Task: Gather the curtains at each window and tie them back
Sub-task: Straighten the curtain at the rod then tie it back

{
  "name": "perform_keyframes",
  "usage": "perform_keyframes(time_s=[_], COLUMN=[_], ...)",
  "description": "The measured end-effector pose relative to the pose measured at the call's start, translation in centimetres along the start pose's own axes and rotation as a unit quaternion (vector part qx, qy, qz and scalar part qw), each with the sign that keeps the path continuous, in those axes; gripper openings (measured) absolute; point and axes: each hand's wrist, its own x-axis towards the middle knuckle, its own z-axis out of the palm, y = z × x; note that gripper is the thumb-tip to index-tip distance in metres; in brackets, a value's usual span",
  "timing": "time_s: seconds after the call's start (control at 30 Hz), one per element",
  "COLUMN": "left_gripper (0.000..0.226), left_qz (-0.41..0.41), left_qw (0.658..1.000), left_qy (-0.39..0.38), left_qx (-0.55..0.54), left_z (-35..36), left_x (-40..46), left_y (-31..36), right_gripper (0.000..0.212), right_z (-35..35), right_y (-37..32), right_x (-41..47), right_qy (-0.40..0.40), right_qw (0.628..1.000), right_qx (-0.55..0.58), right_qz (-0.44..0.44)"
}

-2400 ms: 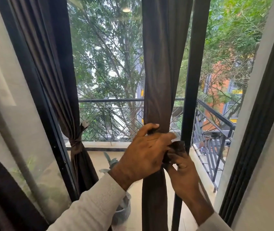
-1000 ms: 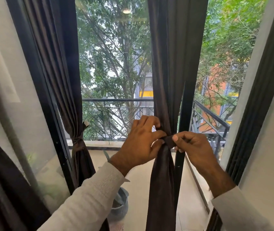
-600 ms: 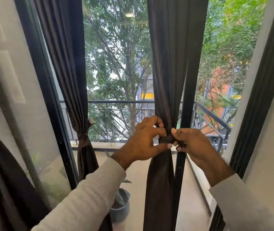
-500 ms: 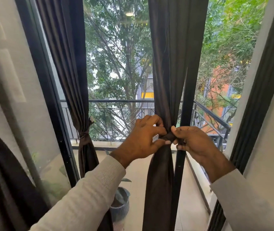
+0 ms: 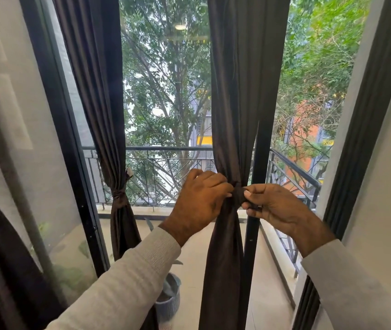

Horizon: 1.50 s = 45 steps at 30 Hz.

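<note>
The tie-back band (image 5: pixel 237 196) wrapped round the gathered dark brown curtain (image 5: pixel 233 103) is pinched on both sides. On its left side it is gripped by the curled fingers (image 5: pixel 215 184) of the left hand (image 5: pixel 198 206), whose thumb tip is pressed against the fabric. On its right side it is pinched between thumb and forefinger of the right hand (image 5: pixel 273 206), whose remaining fingers are curled beneath. Both wrists are seen emerging from light grey knitted sleeves (image 5: pixel 127 277).

The curtain is cinched into a narrow waist at the band, at about the height of the balcony railing (image 5: pixel 165 148) seen through the glass, and is spread wider above and below. It is hung just in front of a black vertical window frame post (image 5: pixel 255 186), which is partly covered by it.

To the left, a second curtain (image 5: pixel 99 91) of the same fabric is shown already tied at its own band (image 5: pixel 119 195), beside another black frame member (image 5: pixel 70 163). Beyond the glass, a tiled balcony floor, a grey ribbed plant pot (image 5: pixel 169 303), trees and an orange building are visible. A further dark curtain edge (image 5: pixel 366 139) is seen at the far right.
</note>
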Motion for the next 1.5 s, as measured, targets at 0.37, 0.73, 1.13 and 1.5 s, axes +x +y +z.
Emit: perform_keyframes(time_s=[0.37, 0.73, 1.13, 1.5], left_gripper=[0.008, 0.017, 0.037, 0.038], left_qz=[-0.214, -0.395, -0.422, -0.367], left_qw=[0.937, 0.735, 0.699, 0.795], left_qy=[0.033, 0.026, -0.019, -0.076], left_qx=[-0.275, -0.551, -0.576, -0.477], left_z=[1.1, 1.8, 1.5, 1.8], left_x=[-0.3, 0.3, -0.8, -3.0], left_y=[2.0, 1.6, 0.0, -1.4], right_gripper=[0.017, 0.016, 0.010, 0.015], right_z=[0.7, 1.1, 1.2, 0.4], right_y=[0.0, 0.0, -0.2, -1.6], right_x=[-0.6, 0.1, 0.4, 0.1], right_qy=[0.034, 0.111, 0.111, 0.161], right_qw=[0.998, 0.989, 0.962, 0.927], right_qx=[-0.035, -0.074, -0.207, -0.299], right_qz=[-0.049, -0.057, -0.138, -0.159])
